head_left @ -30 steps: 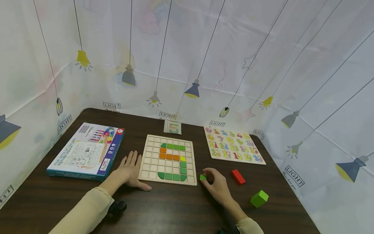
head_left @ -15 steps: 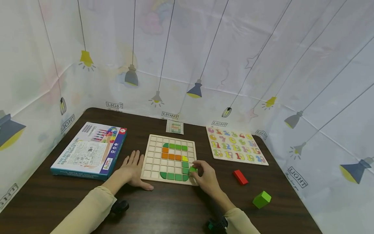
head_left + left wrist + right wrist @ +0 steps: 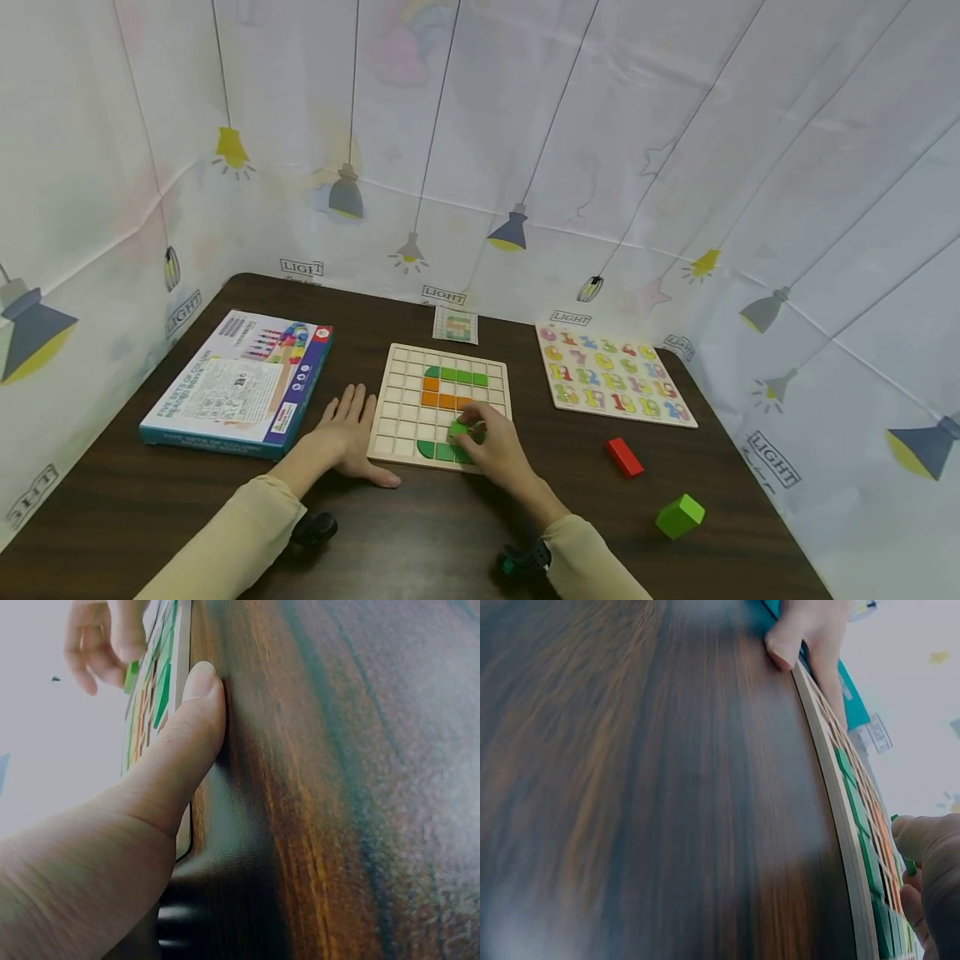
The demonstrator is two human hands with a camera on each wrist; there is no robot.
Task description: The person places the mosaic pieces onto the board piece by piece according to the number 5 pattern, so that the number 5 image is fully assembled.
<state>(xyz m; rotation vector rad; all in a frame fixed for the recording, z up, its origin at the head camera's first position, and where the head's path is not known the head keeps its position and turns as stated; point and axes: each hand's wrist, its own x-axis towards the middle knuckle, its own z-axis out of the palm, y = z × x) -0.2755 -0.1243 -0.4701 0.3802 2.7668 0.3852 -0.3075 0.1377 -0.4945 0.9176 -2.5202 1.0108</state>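
Observation:
In the head view, a wooden grid board (image 3: 393,427) lies mid-table, set with green pieces (image 3: 445,452) and orange blocks (image 3: 438,401) that trace a curved figure. Over its lower right part, my right hand (image 3: 497,448) pinches a small light green block (image 3: 457,429) between thumb and fingers, hiding some pieces beneath. My left hand (image 3: 347,435) rests on the table against the board's left side, fingers spread straight and thumb along the near corner. The left wrist view shows that thumb (image 3: 187,727) beside the board's edge.
Left of the board lies a boxed set (image 3: 236,383). Behind it is a small pattern card (image 3: 455,325). A number board (image 3: 611,375) lies at the back right. A red block (image 3: 625,457) and a tall green block (image 3: 680,517) stand apart to the right.
My right hand has carried the light green block leftward from the table beside the board to over its lower right part. My left hand stays in place; the head view has shifted slightly.

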